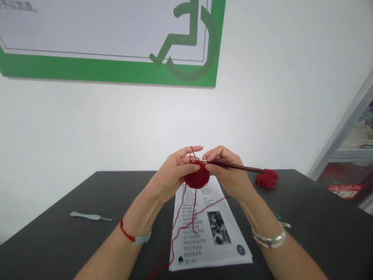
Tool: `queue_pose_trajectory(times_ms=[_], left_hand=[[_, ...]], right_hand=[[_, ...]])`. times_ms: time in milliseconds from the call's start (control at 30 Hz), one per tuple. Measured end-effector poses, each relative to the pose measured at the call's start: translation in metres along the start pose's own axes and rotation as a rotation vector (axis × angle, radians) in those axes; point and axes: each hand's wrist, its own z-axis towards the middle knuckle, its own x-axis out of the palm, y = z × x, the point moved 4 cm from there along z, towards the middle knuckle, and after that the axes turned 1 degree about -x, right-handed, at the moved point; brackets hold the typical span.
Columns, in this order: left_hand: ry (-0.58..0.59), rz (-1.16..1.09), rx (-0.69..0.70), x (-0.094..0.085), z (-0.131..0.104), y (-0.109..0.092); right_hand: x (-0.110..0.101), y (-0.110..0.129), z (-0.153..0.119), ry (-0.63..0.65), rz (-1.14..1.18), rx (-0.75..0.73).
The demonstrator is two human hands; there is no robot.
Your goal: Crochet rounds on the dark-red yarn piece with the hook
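"Grey, I think, comes first: a slim tool [87,216] lies on the dark table [116,186], well to the left of the left hand [180,167]. How is this hand formed?"

"It is narrow, holding the round red yarn piece [196,179] with the thumb pressed on its upper edge. The index finger is stretched out, and a yarn loop [191,150] goes over it."

"So where exactly is the red piece?"

"Between the two hands, just right of the left thumb, above the printed sheets [218,256]. Loose strands [196,200] hang below it. The left hand seems the nearer one to its middle."

"And the hook?"

"The hook [233,166] crosses the top edge of the piece. Its long axis goes nearly level: the metal tip points left, into the left fingers, and the handle slopes slightly down to the right."

"Then the right hand [229,169]?"

"It is pinched around the hook, close to the metal part. Beyond it, to the right, is a red yarn ball [267,179]; whether the handle end touches it, I cannot tell."
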Motion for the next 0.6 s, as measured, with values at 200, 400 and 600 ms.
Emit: queue_pose_trajectory(times_ms=[200,400,600], left_hand=[[-0.02,-0.009,0.022,-0.0007,0.0006,0.0009],[-0.041,0.018,0.076,0.0042,-0.0002,-0.0011],[-0.013,-0.015,0.028,0.0024,0.0,0.0009]], right_hand=[[-0.0002,-0.001,0.0002,0.0,0.078,0.053],[-0.0003,-0.0016,-0.0006,-0.052,0.04,0.07],[0.0022,0.0004,0.0017,-0.073,0.155,0.086]])
